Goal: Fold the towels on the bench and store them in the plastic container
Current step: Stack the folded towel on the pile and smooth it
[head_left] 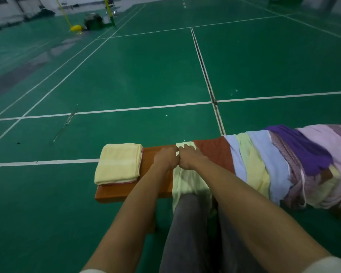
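Both grips are holding: my left hand (165, 157) and right hand (189, 158) are pinching the pale green towel (187, 180) at mid-frame on the desk (114, 191)

The bench (114, 192) is orange-brown, long and narrow, standing on the green floor. A pale green towel (187, 184) lies across its middle, its near end hanging over the front edge; both hands rest on it. At the left end sits a folded stack (117, 163): a pale yellow towel on top, a red edge showing beneath. Unfolded towels (283, 166), rust, blue, yellow-green, purple and pink, drape overlapping across the right part.
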